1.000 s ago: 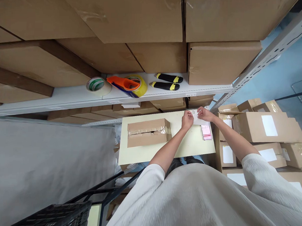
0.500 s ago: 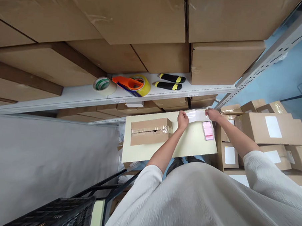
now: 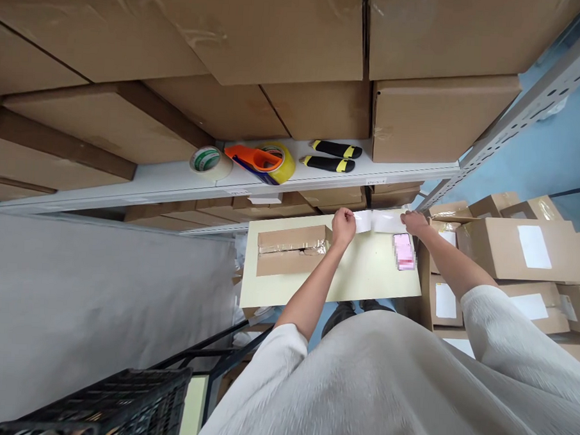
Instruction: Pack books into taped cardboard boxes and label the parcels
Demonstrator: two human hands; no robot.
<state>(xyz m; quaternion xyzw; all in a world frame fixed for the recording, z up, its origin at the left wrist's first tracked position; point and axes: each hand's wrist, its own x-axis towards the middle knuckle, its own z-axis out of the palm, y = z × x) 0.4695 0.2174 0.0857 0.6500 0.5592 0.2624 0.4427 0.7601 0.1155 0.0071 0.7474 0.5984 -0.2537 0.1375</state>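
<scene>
The left hand (image 3: 343, 227) and right hand (image 3: 413, 223) pinch opposite ends of white paper (image 3: 387, 221) between closed fingers at the far edge of the bench (image 3: 364, 272). A taped cardboard carton (image 3: 288, 261) lies left, a phone (image 3: 404, 250) nearer the right hand.

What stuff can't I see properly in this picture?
In the head view:
White paper: ends hidden by the left hand and right hand; any writing is too small.
Phone: screen blurred into squares.
Taped box: its own flaps hide the inside.
Black crate: cut off by the bottom edge.
</scene>
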